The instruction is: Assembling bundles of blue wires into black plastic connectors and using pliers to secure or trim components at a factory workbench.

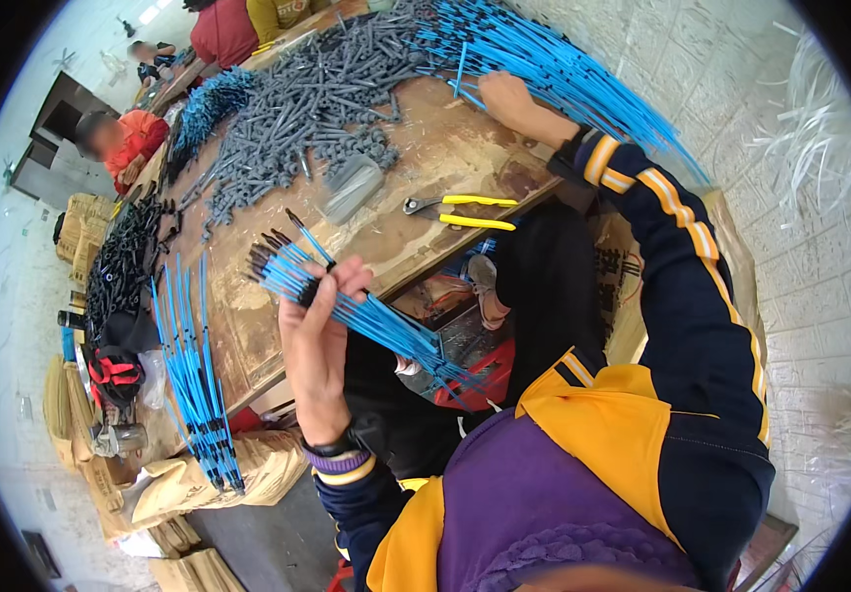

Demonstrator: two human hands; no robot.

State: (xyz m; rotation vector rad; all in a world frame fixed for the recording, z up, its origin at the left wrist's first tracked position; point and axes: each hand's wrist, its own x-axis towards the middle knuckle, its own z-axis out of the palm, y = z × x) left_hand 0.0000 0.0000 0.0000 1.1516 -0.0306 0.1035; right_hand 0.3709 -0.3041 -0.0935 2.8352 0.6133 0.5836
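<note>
My left hand [321, 331] is closed round a bundle of thin blue rods [386, 328] with black fittings at their upper ends. The bundle slants over the near table edge, its lower ends above my lap. Across the table, my right hand [510, 103] is at the edge of a big pile of similar blue rods [564, 71]. Its fingers are pinched together at a blue rod [462, 69] that sticks out from the pile; the fingertips are partly hidden.
A heap of grey plastic pieces [322, 84] covers the table's far side. Yellow-handled pliers [460, 210] and a clear plastic piece [354, 187] lie nearer. More blue rods [194, 385] rest at the left edge, beside black parts [125, 261]. Other people sit farther along.
</note>
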